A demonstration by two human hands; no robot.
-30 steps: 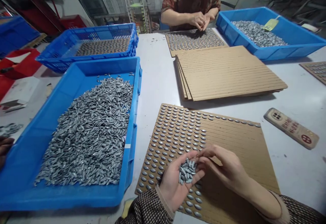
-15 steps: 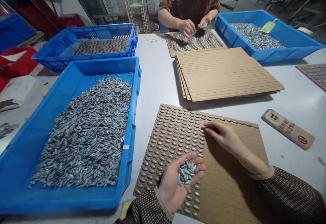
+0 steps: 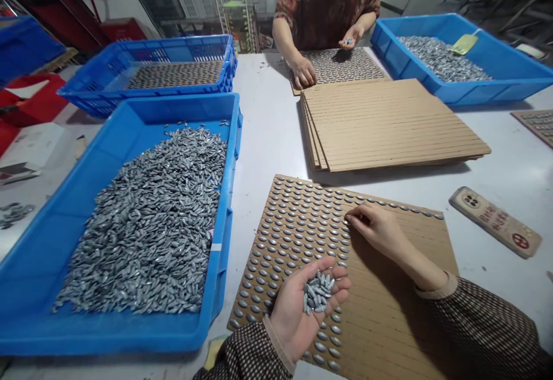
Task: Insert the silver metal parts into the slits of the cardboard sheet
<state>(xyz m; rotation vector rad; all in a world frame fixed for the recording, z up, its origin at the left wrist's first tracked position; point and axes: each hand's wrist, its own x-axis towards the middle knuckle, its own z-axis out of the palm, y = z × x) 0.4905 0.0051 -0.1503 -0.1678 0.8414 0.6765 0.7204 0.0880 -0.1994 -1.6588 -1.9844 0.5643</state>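
Note:
My left hand [image 3: 298,311] is palm up with fingers curled, cupping a small heap of grey spindle-shaped pieces [image 3: 318,291]. Beneath it lies a brown cardboard sheet [image 3: 389,311] with ruled slits. Rows of the same pieces cover its left part, and one line runs along its far edge. My right hand [image 3: 375,227] pinches thumb and forefinger together at the right end of an upper row, touching the sheet. A piece at those fingertips is mostly hidden. To the left, a blue tray [image 3: 173,334] contains a large pile of these pieces.
A stack of slitted cardboard sheets [image 3: 389,126] lies beyond my sheet. A printed wooden-looking tag [image 3: 495,221] is at right. Across the table a co-worker handles a filled sheet [image 3: 345,66]. Another blue tray [image 3: 510,80] and a blue crate [image 3: 216,83] stand at the back.
My right hand stays at nearly the same row end, its pinch a little closer to the sheet. The co-worker's one hand has moved down to a corner of their sheet. The view shifts slightly.

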